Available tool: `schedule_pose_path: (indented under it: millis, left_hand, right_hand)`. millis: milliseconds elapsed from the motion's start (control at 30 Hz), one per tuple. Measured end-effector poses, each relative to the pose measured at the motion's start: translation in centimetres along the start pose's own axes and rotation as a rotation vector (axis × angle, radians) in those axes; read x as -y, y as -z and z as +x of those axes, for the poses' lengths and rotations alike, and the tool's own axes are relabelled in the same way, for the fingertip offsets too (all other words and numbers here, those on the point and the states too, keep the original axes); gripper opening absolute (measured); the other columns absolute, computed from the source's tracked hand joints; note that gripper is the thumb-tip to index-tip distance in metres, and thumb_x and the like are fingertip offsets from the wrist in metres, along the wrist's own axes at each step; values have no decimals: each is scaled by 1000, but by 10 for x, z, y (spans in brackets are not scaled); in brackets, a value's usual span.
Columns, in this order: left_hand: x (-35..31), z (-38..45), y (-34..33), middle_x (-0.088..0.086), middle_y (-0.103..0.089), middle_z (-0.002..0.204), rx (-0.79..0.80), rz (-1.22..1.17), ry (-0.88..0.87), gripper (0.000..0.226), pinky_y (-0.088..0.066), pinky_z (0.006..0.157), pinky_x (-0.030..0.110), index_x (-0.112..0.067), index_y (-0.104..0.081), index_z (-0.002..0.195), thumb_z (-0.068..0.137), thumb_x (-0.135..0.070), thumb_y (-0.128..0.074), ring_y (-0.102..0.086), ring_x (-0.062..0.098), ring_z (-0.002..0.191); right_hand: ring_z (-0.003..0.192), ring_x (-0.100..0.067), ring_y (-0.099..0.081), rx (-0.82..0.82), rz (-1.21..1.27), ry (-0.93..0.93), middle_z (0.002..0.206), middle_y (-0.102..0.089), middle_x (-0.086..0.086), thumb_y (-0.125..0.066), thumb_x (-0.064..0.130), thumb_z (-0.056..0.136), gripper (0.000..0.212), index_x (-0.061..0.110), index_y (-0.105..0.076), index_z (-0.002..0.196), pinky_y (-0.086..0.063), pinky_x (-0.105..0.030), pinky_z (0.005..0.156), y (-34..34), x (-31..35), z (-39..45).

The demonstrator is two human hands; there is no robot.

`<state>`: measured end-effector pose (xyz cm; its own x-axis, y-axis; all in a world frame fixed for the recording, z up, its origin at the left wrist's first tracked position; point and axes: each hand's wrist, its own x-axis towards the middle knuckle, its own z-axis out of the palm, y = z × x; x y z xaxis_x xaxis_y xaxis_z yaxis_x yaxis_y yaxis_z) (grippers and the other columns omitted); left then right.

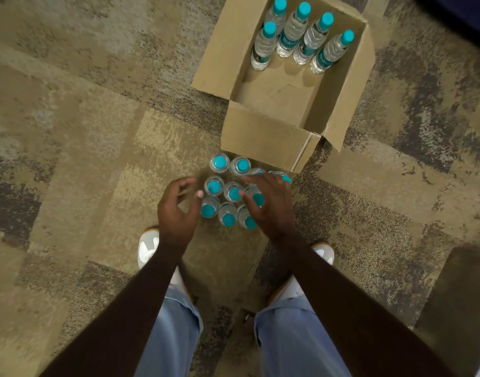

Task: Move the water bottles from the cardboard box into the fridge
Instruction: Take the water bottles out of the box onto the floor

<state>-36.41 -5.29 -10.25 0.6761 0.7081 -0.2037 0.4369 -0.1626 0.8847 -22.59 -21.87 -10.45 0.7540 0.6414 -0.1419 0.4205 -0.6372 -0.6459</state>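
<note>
Head view: you're standing on patterned carpet (pixel 84 148), looking straight down. The cardboard box (pixel 263 131) sits open ahead of you and slightly right, flaps out. Five water bottles in the box (pixel 295 34), upright, teal caps, packed against its far end; the near half of the box floor is bare.

A second lot, the cluster of bottles on the carpet (pixel 219 186), stands just in front of the box's near wall, caps up, packed touching one another. About ten caps visible; some are hidden under your right hand, so an exact count isn't possible.

Your left hand (pixel 177 210) is at the left edge of the cluster, fingers loosely curled, thumb tip next to the nearest bottle. It holds nothing; I can't tell if it touches.

Your right hand (pixel 271 205) lies over the right side of the cluster, fingers spread and bent down across the caps. Whether it's actually gripping a bottle or just resting on the tops, I cannot tell.

Both forearms come in from the bottom of frame. Light blue trousers (pixel 173 336) and white shoes (pixel 148 247) below, feet either side of the cluster.

No fridge in view.
</note>
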Motion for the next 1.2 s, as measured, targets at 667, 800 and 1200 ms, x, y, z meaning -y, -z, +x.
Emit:
schedule_pose_path:
  millis: [667,800,1200]
  left_hand:
    - [-118,177,-131,2,-62,136,82,-173,-21,51,-51,105,32,-11,-55,140,92,-24,-65,-59,13,124]
    - [-127,210,-157,3,-60,140,97,-144,-24,57,-49,108,37,-12,-51,144,91,-30,-65,-57,14,127]
    - [-115,275,-217,9,-41,157,8,88,-48,63,-34,120,37,-9,-33,155,102,-35,-53,-38,21,145]
  right_hand:
    - [97,-13,-60,-379,98,-15,99,-69,5,-65,28,93,24,16,-69,114,-46,-40,89,66,-41,168]
    - [97,-12,-61,-381,79,-24,99,-68,6,-63,30,93,27,17,-68,115,-47,-37,91,80,-57,208]
    - [113,-15,-57,-303,-94,-147,123,-63,-1,-61,30,95,49,18,-50,141,-50,-36,98,95,-93,327]
